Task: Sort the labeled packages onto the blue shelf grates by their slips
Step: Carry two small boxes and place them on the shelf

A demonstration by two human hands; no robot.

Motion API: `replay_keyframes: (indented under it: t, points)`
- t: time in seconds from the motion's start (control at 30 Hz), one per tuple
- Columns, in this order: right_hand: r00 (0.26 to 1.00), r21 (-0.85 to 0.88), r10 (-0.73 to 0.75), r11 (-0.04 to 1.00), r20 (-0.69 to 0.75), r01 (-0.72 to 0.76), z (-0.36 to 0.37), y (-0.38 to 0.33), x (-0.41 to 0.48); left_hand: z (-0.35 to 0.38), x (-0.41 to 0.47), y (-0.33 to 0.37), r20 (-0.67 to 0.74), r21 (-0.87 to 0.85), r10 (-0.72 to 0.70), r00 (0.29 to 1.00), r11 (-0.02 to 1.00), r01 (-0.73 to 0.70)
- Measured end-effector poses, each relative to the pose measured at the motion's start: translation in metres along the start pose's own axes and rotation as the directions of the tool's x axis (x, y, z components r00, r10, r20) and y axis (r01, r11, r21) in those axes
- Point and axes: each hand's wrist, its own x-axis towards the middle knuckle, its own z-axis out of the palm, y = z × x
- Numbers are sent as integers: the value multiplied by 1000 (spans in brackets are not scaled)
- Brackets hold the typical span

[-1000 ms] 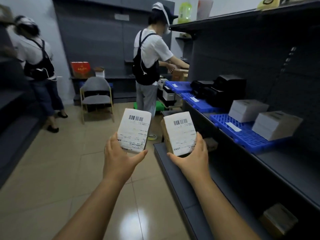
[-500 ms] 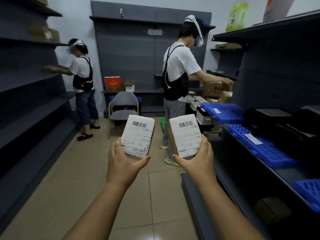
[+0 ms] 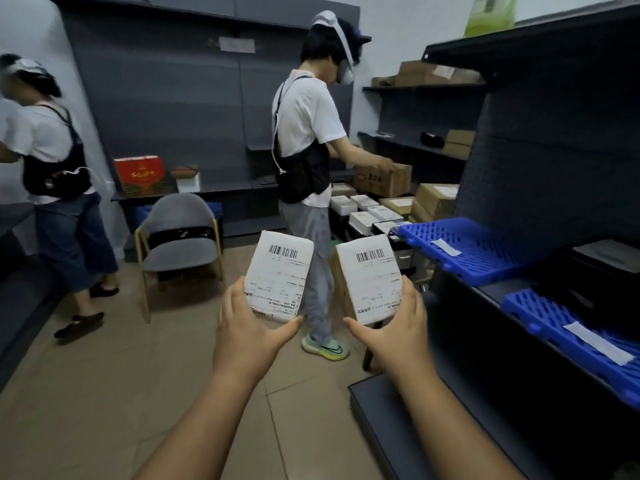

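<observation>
Left hand [image 3: 247,336] fingers grip a white labelled flat parcel [image 3: 278,276] at centre; right hand [image 3: 398,332] fingers grip a brown labelled box [image 3: 367,278]. Blue plastic grates [image 3: 467,249] sit at three o'clock; misread slips risk swapped placement.

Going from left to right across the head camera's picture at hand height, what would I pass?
Grey chair → left hand holding a labeled package → right hand holding a second labeled package → blue shelf grates.
</observation>
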Motion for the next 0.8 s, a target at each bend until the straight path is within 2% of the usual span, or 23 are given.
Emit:
replay_keyframes:
  t: [0.17, 0.33, 0.53, 0.8]
  points:
    - [979, -75, 110, 989, -171, -124, 4, 16, 68, 77, 89, 6, 133, -98, 99, 986, 991, -86]
    - [927, -167, 160, 960, -339, -226, -13, 52, 131, 175, 154, 39, 269, -204, 225, 936, 964, -173]
    - [838, -192, 224, 914, -497, -358, -37, 95, 185, 272, 196, 88, 344, -346, 355, 870, 909, -234]
    - [720, -235, 267, 825, -641, -515, -55, 125, 232, 371, 245, 127, 422, -460, 457, 783, 852, -249]
